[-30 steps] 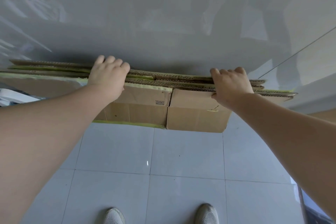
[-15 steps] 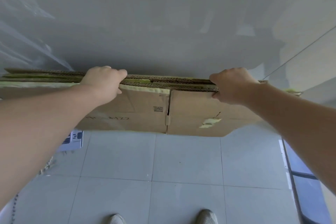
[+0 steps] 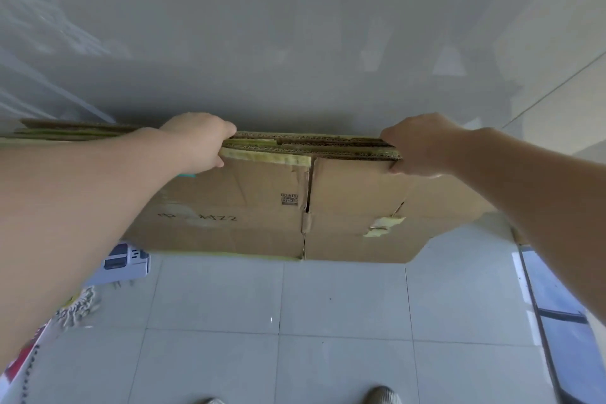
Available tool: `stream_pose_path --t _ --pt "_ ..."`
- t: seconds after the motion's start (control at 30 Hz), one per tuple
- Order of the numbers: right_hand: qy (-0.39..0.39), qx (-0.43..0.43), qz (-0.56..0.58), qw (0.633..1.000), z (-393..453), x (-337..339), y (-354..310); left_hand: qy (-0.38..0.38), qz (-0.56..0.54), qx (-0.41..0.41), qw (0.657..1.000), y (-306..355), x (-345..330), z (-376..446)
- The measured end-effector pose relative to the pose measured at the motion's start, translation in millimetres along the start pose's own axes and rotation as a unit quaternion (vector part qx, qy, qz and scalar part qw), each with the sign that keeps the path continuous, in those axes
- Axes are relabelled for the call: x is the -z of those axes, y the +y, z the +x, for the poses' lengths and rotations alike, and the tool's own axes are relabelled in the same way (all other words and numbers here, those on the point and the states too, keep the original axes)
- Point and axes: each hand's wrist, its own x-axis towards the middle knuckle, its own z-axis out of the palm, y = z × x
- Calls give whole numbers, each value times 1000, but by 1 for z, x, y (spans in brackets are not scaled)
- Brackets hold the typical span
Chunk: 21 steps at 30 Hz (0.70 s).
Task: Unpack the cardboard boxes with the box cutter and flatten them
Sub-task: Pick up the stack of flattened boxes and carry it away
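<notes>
Both hands clamped on the top edge here: the left hand [image 3: 200,138] has its fingers curled over the far side of the flattened cardboard boxes [image 3: 295,200], thumb tucked on the near face, and the right hand [image 3: 416,144] mirrors it further along, thumb pressed under the edge. Between the two fists you can read the corrugated ends of several sheets stacked together, with yellow-green tape [image 3: 265,159] running along the nearest one. The stack stands on edge, held upright in front of the grey wall [image 3: 295,43], its lower edge above the tiled floor [image 3: 328,321] or close to it; contact there I cannot tell. A torn scrap of tape [image 3: 383,226] hangs off the near panel, and a QR label [image 3: 289,199] sits just left of the centre seam.

Handling call: this looks light but broad and floppy at the seams, stiff only along the flutes, so a wide two-handed hold at the top rim is the sensible place. Sheets could slide against each other if the pinch loosens, and the cut edges may bite the fingers. Off to the left lies a white printed box [image 3: 126,259], with shoe tips [image 3: 383,395] at the bottom of view
</notes>
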Motion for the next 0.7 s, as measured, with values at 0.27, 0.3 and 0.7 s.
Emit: stream_pose_path --t 0.27,0.3,0.7 --pt "42 -71 82 993 26 -48 -4 19 -8 30 999 4 -45 30" --pt "58 -85 92 990 26 -51 -4 30 -4 31 999 6 -50 33" --pt "159 -107 3 982 24 -72 -14 239 58 -4 969 22 -71 25"
